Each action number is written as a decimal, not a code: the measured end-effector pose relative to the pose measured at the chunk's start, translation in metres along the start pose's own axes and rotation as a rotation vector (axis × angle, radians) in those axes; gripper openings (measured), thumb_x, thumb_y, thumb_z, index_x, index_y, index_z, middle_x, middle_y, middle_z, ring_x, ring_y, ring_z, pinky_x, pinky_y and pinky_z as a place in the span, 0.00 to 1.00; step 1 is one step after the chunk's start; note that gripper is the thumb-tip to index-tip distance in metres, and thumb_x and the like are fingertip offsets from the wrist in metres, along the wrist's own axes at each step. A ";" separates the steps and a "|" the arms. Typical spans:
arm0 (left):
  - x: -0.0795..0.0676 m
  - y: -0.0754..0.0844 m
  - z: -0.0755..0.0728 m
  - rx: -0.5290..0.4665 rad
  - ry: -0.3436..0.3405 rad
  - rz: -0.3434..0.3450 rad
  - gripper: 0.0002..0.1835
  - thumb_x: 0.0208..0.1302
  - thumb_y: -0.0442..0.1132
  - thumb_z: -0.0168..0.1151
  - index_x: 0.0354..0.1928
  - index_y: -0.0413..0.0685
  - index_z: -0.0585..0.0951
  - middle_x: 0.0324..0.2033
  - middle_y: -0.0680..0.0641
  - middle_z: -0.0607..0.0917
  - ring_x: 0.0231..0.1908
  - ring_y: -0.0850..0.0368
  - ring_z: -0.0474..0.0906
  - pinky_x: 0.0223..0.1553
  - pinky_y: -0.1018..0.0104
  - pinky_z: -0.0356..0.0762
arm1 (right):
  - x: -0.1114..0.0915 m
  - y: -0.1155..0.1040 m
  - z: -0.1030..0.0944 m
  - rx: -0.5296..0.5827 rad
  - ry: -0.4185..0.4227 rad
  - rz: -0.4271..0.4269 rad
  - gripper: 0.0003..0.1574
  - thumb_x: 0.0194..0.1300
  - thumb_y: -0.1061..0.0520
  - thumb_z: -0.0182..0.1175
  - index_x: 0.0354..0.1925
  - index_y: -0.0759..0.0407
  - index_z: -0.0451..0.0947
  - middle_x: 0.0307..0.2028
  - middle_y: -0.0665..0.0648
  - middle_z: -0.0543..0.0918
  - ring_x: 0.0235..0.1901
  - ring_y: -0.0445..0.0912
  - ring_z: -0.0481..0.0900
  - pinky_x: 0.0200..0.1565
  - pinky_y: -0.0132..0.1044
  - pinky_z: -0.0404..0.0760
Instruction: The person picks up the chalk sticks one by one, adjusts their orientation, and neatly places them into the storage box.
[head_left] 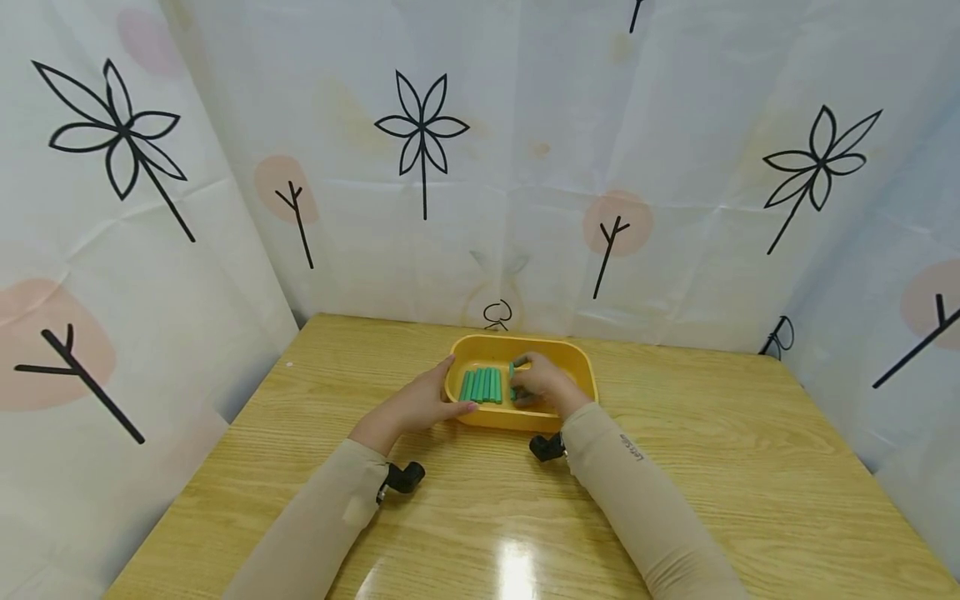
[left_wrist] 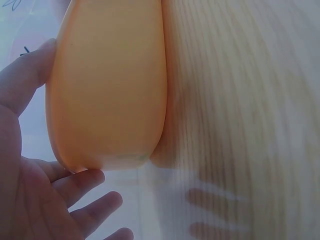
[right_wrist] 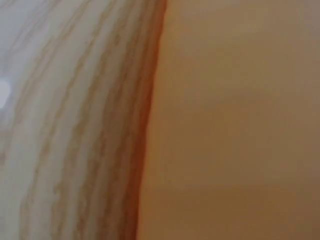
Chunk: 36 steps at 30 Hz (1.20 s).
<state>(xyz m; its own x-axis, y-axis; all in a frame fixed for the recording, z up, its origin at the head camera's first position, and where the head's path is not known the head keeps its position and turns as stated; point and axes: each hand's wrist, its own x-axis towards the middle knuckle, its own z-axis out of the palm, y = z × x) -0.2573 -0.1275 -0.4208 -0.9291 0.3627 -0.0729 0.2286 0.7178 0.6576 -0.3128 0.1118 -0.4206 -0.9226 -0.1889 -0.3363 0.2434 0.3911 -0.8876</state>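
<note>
A yellow plastic tray (head_left: 495, 419) with rounded corners stands near the table's far edge. Several short green sticks (head_left: 482, 386) lie side by side in its left half. My left hand (head_left: 420, 404) holds the tray at its left end; in the left wrist view the thumb is on the rim and some fingertips touch the tray wall (left_wrist: 110, 85). Inside the tray, my right hand (head_left: 542, 382) pinches another green stick (head_left: 512, 381), held roughly parallel to the row and just right of it. The right wrist view has only the tray's outer side (right_wrist: 230, 125), blurred, without the hand.
The wooden table (head_left: 465, 517) spreads out on both sides and in front of the tray. A white patterned cloth (head_left: 517, 167) hangs behind and at both sides. Black wrist cameras (head_left: 406, 477) sit at both cuffs, close to the tabletop.
</note>
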 end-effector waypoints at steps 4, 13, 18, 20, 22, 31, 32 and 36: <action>0.001 0.000 0.001 0.001 -0.003 0.002 0.62 0.58 0.69 0.65 0.80 0.44 0.44 0.75 0.38 0.58 0.72 0.43 0.60 0.69 0.46 0.61 | -0.002 0.001 0.001 -0.016 0.003 0.003 0.31 0.68 0.68 0.59 0.66 0.68 0.63 0.36 0.64 0.78 0.28 0.51 0.80 0.33 0.42 0.86; 0.002 0.001 0.000 0.005 -0.005 0.011 0.61 0.59 0.67 0.66 0.80 0.44 0.43 0.75 0.38 0.59 0.70 0.44 0.64 0.69 0.48 0.62 | -0.005 0.002 0.003 -0.029 0.005 -0.011 0.30 0.69 0.67 0.58 0.66 0.68 0.64 0.39 0.66 0.78 0.28 0.51 0.79 0.35 0.43 0.86; 0.003 0.000 0.001 -0.003 -0.005 0.009 0.60 0.61 0.65 0.66 0.80 0.43 0.44 0.75 0.37 0.59 0.70 0.43 0.63 0.69 0.47 0.62 | -0.005 0.003 0.003 -0.024 0.007 -0.010 0.30 0.70 0.67 0.57 0.67 0.68 0.64 0.38 0.65 0.77 0.28 0.51 0.79 0.35 0.44 0.86; 0.002 0.000 0.001 -0.002 -0.005 0.009 0.60 0.61 0.65 0.66 0.80 0.43 0.44 0.75 0.37 0.59 0.71 0.43 0.62 0.69 0.47 0.62 | -0.005 0.003 0.002 -0.022 0.007 -0.007 0.30 0.70 0.67 0.57 0.67 0.68 0.63 0.38 0.65 0.78 0.28 0.51 0.79 0.36 0.44 0.86; 0.002 0.000 0.001 -0.001 -0.006 0.006 0.60 0.61 0.66 0.66 0.80 0.44 0.43 0.75 0.37 0.59 0.71 0.43 0.62 0.69 0.47 0.62 | -0.005 0.003 0.002 -0.018 0.005 -0.004 0.30 0.70 0.66 0.57 0.68 0.67 0.63 0.38 0.65 0.78 0.28 0.50 0.79 0.36 0.44 0.86; 0.002 -0.001 0.001 -0.008 0.000 0.013 0.62 0.59 0.68 0.66 0.80 0.44 0.43 0.75 0.37 0.59 0.71 0.43 0.62 0.69 0.47 0.62 | -0.007 0.000 -0.001 -0.017 0.012 -0.023 0.29 0.71 0.65 0.57 0.67 0.67 0.64 0.39 0.65 0.78 0.28 0.51 0.79 0.34 0.43 0.86; 0.002 -0.001 0.001 -0.005 0.001 0.014 0.62 0.58 0.68 0.66 0.80 0.44 0.43 0.75 0.37 0.59 0.71 0.43 0.62 0.69 0.47 0.62 | -0.008 -0.001 -0.002 -0.019 0.012 -0.024 0.29 0.71 0.65 0.57 0.67 0.67 0.64 0.40 0.66 0.78 0.28 0.52 0.79 0.34 0.43 0.86; 0.004 -0.002 0.001 -0.002 0.005 0.016 0.62 0.58 0.68 0.66 0.80 0.43 0.44 0.75 0.37 0.58 0.71 0.42 0.62 0.69 0.47 0.61 | -0.010 -0.002 -0.004 -0.023 0.008 -0.027 0.28 0.72 0.64 0.57 0.67 0.66 0.64 0.45 0.68 0.78 0.29 0.52 0.80 0.35 0.43 0.86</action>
<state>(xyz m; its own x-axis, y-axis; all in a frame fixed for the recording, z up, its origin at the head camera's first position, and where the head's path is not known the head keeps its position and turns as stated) -0.2606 -0.1267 -0.4232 -0.9268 0.3709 -0.0586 0.2428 0.7109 0.6601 -0.3052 0.1166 -0.4136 -0.9313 -0.1922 -0.3094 0.2114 0.4065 -0.8889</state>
